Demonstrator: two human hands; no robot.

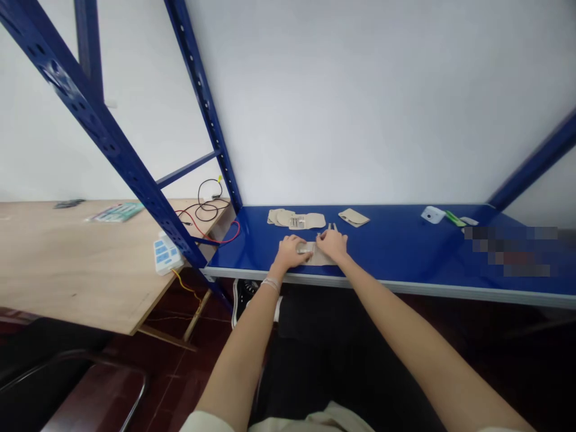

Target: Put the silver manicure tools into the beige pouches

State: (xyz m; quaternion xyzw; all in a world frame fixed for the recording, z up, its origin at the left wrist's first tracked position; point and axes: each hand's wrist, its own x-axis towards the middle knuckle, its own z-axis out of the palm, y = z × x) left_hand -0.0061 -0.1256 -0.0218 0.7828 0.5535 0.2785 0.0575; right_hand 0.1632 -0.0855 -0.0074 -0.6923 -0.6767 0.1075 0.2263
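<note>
Two hands on it: L hand and R hand flat-ish on a tan pouch, grip hard to tell from here. Small silver pack by L fingers; even pressure helps. More tan pouches beyond, on blue bench.

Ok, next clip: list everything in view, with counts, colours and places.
Shelf top: one, blue, ahead.
Flat pieces: about four, beige, on the shelf.
Small device: one, white, shelf's right end.
Green item: one, green, beside it.
Power strip: one, white and blue, on the wooden table.
Wires: several, black, red, yellow, at the table's corner.
Rack beams: several, blue, around the shelf.
Left hand: one, on a beige piece.
Right hand: one, beside the left.
</note>
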